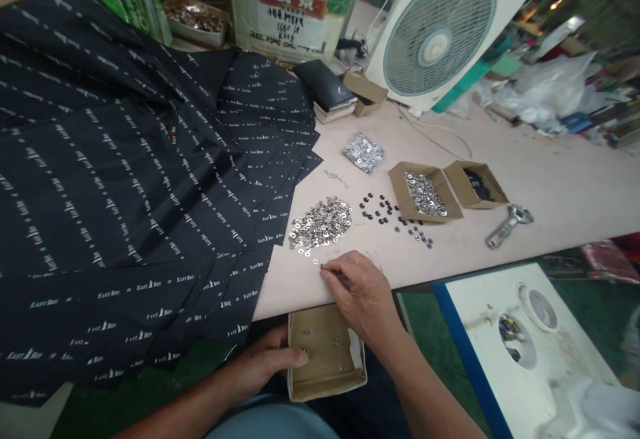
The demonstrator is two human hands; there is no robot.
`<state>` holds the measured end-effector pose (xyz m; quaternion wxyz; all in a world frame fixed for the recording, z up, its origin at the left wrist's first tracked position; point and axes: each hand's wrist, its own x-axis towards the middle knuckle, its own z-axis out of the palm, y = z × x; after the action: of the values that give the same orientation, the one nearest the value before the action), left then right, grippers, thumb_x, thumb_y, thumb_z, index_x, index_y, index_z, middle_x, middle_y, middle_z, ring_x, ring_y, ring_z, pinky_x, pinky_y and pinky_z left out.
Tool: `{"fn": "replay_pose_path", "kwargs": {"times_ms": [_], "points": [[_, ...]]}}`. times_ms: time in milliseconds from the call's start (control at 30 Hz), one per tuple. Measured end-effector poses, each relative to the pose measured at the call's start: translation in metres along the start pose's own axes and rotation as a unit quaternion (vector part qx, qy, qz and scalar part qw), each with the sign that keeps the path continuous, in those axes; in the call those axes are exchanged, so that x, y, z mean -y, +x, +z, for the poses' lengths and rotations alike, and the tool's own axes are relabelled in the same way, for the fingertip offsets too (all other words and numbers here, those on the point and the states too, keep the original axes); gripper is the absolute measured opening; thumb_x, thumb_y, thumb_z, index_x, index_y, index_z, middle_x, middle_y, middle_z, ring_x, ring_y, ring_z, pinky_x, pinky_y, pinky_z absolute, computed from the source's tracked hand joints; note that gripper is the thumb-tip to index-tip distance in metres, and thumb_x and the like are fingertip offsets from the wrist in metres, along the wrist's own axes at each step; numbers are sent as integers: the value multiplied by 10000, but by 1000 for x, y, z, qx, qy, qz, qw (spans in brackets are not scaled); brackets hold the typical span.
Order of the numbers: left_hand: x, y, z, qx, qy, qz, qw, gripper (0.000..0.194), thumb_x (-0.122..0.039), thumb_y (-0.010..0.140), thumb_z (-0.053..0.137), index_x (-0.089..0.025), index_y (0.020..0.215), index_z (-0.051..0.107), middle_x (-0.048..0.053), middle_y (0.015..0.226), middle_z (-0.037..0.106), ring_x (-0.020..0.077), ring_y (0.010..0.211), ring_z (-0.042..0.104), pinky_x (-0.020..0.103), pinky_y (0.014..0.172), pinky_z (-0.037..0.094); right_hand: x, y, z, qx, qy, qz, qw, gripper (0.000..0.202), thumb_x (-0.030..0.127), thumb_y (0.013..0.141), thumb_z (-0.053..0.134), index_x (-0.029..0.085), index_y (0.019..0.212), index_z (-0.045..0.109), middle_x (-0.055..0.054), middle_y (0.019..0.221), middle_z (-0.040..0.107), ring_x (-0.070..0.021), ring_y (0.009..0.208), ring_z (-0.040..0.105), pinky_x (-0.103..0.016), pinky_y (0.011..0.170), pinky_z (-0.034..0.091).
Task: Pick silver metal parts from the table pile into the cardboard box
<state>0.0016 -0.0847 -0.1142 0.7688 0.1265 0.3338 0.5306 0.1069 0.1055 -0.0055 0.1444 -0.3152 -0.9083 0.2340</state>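
Note:
My left hand (267,362) grips a small open cardboard box (325,386) at the table's front edge, thumb over its near left wall. A few small metal pieces lie on the box's floor. My right hand (357,286) is over the table just beyond the box, thumb and forefinger pinched together. At their tips is a tiny dark piece, too small to name. A loose metal ring-shaped piece (315,261) lies just left of the fingertips. Behind it spreads a pile of silvery snap-like pieces (323,222).
Printed dark fabric (150,179) covers the left side. Black discs (383,209) lie right of the pile, near a box of metal pieces (425,192), a box of black pieces (480,186) and a metal tool (507,226). A bag of pieces (364,152) and a fan (440,32) stand farther back.

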Motion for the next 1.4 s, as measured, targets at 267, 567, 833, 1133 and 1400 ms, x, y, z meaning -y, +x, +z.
{"fn": "replay_pose_path", "kwargs": {"times_ms": [267, 567, 833, 1133, 1400], "points": [[0, 2, 0, 3, -6, 2, 1000, 571, -270, 808, 740, -182, 1370, 694, 110, 1329, 764, 363, 1249, 673, 519, 1146, 454, 2, 4, -4, 36, 30, 38, 998, 55, 181, 908, 740, 225, 900, 707, -15, 861, 687, -205, 828, 649, -337, 772, 482], [-1, 0, 2, -6, -12, -8, 1000, 586, -280, 793, 760, -169, 1364, 696, 121, 1324, 765, 379, 1272, 658, 532, 1152, 448, 4, 3, 0, -1, -13, 8, 1000, 274, 261, 860, 791, 235, 1111, 686, -58, 961, 694, -260, 908, 650, -397, 825, 518], [3, 3, -1, 2, -3, -5, 1000, 592, -268, 800, 752, -170, 1381, 685, 123, 1338, 757, 373, 1263, 663, 526, 1153, 449, 1, -13, 2, -45, -8, 15, 999, 103, 251, 940, 716, 228, 1040, 714, -61, 965, 718, -254, 929, 667, -398, 858, 511], [2, 1, 2, 3, -11, -6, 1000, 576, -277, 798, 752, -162, 1360, 698, 136, 1304, 771, 379, 1240, 678, 528, 1134, 463, 3, -7, 3, -27, -28, -12, 999, 83, 236, 978, 661, 237, 930, 730, -58, 893, 700, -245, 882, 649, -393, 830, 495], [-2, 3, 3, 4, -8, -11, 1000, 566, -288, 788, 770, -156, 1335, 708, 137, 1310, 766, 384, 1266, 660, 527, 1152, 445, 8, 12, 12, -45, -22, -41, 998, 85, 250, 955, 680, 237, 1025, 727, -74, 942, 709, -268, 936, 654, -406, 857, 509]]}}
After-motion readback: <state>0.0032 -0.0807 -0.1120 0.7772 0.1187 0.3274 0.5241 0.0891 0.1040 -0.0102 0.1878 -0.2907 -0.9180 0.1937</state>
